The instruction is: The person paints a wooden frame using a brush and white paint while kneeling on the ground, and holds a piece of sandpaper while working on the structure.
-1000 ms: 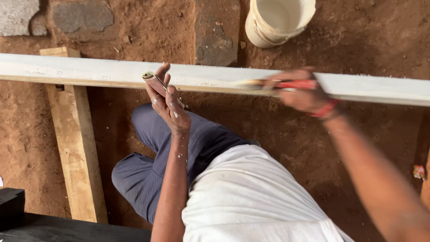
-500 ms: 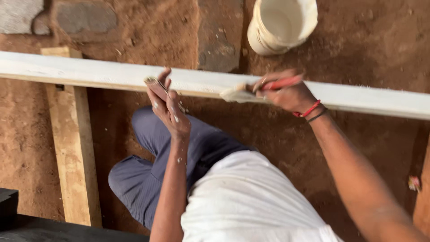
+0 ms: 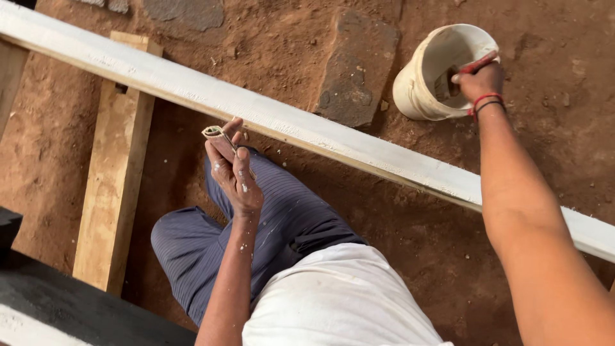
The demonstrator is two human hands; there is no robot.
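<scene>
Now my right hand (image 3: 482, 82), off the white-painted plank (image 3: 307, 131), grips the red-handled brush (image 3: 471, 66) dipped inside the bucket (image 3: 416, 96) to reload, while my left hand (image 3: 234, 173), just below the plank, pinches a small rolled scrap (image 3: 213, 132).

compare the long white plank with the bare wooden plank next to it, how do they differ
The white plank is coated white along its top; the bare wooden plank shows raw, pale brown wood. The white plank runs slantwise across the whole view, past both edges, while the bare wooden plank is shorter and wider and runs crosswise to it. The white plank passes over the bare wooden plank's far end. Both are flat, straight boards above the red dirt ground.
</scene>
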